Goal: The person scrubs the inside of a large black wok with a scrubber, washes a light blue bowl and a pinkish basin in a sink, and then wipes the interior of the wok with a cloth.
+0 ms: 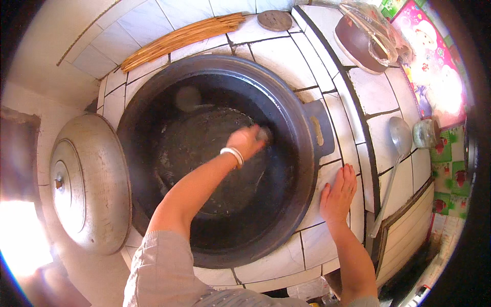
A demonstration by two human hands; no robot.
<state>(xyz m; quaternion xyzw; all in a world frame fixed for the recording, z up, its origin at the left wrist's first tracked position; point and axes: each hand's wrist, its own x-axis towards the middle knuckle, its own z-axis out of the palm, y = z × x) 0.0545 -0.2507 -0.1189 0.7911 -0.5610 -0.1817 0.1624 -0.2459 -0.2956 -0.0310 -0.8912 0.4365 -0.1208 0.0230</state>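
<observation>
A large black wok [302,204] is set into a white-tiled stove top [322,245], with a little dark water [215,184] at its bottom. My left hand [246,142], with a white bangle at the wrist, reaches inside near the right wall. Its fingers are closed round a small greyish, roundish thing, perhaps a scouring pad; blur hides its exact kind. Flat on the tiles to the right of the wok lies my right hand [338,197], fingers stretched out and holding nothing. Close by it is the wok's dark handle [323,128].
A big domed metal lid [92,189] leans at the wok's left. Behind lie a bundle of thin sticks [184,41] and a round brown disc [274,20]. On the raised right ledge are a long metal ladle [400,135], a small jar [425,134] and a brown bowl [358,46] with plastic wrap.
</observation>
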